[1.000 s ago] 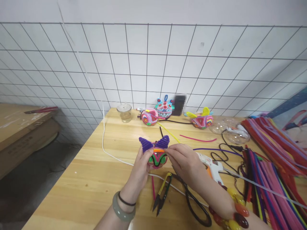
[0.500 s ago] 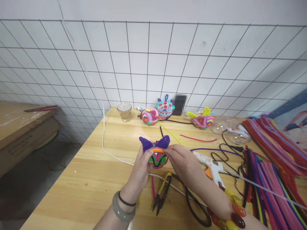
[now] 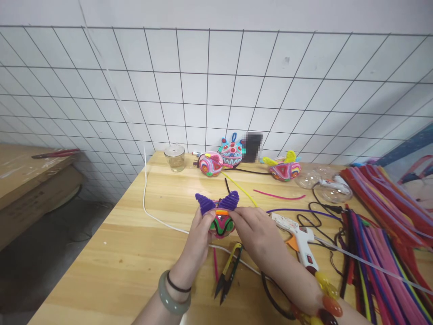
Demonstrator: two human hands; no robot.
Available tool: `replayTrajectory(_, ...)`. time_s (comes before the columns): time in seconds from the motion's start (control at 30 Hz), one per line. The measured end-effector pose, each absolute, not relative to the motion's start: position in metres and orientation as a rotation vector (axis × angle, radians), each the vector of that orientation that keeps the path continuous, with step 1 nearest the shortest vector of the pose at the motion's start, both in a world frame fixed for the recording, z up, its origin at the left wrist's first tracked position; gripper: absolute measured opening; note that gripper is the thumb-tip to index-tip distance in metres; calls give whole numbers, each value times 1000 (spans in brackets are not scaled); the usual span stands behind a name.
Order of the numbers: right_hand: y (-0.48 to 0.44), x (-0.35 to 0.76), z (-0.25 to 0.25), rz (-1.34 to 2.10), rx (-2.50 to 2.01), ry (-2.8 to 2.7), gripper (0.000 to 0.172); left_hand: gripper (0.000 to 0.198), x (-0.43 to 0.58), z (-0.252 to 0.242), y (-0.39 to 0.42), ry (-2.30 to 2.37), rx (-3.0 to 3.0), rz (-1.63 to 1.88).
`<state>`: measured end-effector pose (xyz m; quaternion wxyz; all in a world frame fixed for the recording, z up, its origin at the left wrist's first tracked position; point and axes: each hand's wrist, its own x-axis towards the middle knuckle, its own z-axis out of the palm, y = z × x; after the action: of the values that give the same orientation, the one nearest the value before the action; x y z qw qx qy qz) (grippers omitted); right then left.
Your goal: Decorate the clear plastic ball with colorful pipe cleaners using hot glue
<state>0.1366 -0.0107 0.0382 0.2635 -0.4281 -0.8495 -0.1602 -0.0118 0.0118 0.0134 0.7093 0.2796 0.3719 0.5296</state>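
A small ball craft [image 3: 220,220] wrapped in pink, green, orange and black pipe cleaners, with two purple ears, is held above the wooden table [image 3: 135,253]. My left hand [image 3: 198,241] grips its left side, fingers closed around it. My right hand [image 3: 255,230] pinches its right side just below the right purple ear. A green bangle and a black band sit on my left wrist; a bracelet of coloured beads is on my right wrist.
Yellow-handled thread snips [image 3: 229,273] and black scissors [image 3: 277,302] lie just below my hands. A white glue gun [image 3: 299,239] lies to the right, beside heaps of pipe cleaners [image 3: 379,225]. Finished crafts [image 3: 232,155], a glass jar [image 3: 175,157] and a white cord [image 3: 145,189] are farther back.
Both hands keep hold of the ball craft; my right hand has shifted slightly left and down along it. The view has drifted a little.
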Motion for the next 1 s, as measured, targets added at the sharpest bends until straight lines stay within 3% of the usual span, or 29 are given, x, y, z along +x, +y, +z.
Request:
replayTrajectory(0.27, -14, 129, 30, -581, -1159, -2262, 33, 29, -11, 9, 13, 825, 608, 1237)
replayTrajectory(0.57, -15, 121, 21, -375, -1218, -2090, 38, 30, -10, 10, 12, 814, 604, 1281)
replayTrajectory(1.0, -21, 117, 16, -422, -1268, -2014, 40, 44, -12, 3, 10, 861, 693, 1293)
